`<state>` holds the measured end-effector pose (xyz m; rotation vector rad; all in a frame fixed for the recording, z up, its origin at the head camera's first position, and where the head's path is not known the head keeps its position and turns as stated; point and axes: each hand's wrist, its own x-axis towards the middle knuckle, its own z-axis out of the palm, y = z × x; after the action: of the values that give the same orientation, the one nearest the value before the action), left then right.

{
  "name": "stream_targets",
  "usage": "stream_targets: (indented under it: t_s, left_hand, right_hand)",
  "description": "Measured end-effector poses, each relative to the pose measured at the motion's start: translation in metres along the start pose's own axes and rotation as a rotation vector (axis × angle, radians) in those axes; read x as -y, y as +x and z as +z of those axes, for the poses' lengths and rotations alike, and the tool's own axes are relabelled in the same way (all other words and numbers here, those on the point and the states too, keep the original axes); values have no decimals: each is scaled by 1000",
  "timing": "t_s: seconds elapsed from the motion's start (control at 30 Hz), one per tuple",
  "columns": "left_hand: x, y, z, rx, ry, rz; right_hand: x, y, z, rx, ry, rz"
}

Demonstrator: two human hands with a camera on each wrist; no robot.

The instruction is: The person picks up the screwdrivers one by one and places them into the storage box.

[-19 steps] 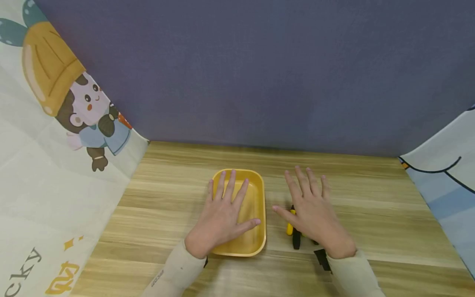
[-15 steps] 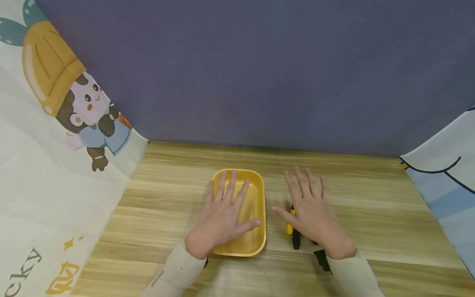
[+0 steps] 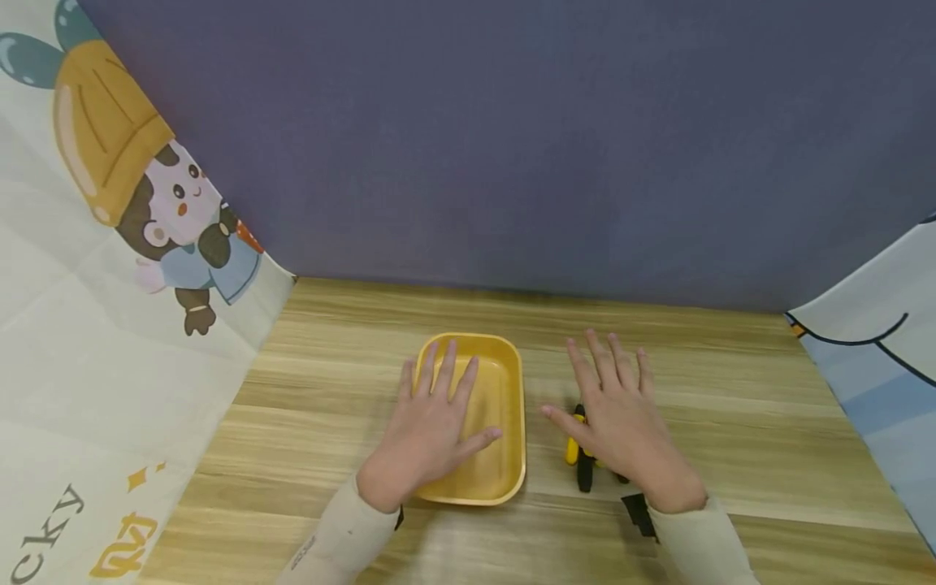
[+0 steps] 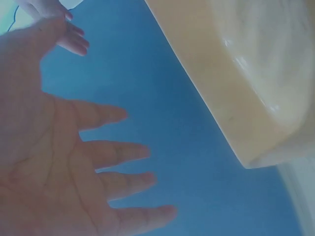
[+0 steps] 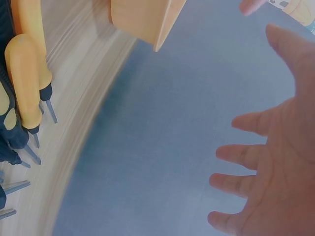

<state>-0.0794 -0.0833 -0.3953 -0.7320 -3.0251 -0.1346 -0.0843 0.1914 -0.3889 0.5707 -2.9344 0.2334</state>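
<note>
My left hand (image 3: pixel 418 435) hovers over the left side of a yellow rectangular tray (image 3: pixel 506 422), fingers straight and spread, palm down. In the left wrist view its bare palm shows, with the tray's wall apart from the fingertips. My right hand (image 3: pixel 621 422) is spread in the same way above a small cluster of screwdrivers, hiding most of them. A yellow handle (image 3: pixel 571 451) and a black handle (image 3: pixel 585 473) peek out beside its thumb. The right wrist view shows the screwdrivers (image 5: pixel 24 81) lying side by side, several with yellow or black-and-yellow handles and metal shafts. Neither hand holds anything.
The wood-grain table (image 3: pixel 329 390) carries the tray left of the screwdrivers. A dark blue-grey panel (image 3: pixel 468 146) rises along its back edge. Printed cloth (image 3: pixel 88 341) with a cartoon figure borders the left side, and more printed cloth (image 3: pixel 885 349) stands at the right.
My left hand has shifted slightly left and toward me over the tray. The right hand has drifted a little to the right, still spread. The tray and screwdrivers stay in place.
</note>
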Motion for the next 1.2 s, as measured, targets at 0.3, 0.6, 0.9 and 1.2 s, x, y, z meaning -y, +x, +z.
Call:
stream_targets:
  t_s: [0.3, 0.6, 0.9, 1.2]
  left_hand:
    - [21, -8, 7, -33, -28, -12]
    - [44, -16, 17, -56, -71, -66]
    - [59, -21, 30, -78, -118, -86]
    - [64, -22, 36, -105, -249, -98]
  right_hand:
    - [-8, -5, 0, 12, 42, 28]
    - [-25, -15, 5, 2, 48, 47]
    - [-42, -29, 7, 53, 37, 90]
    - [-65, -48, 18, 60, 23, 161]
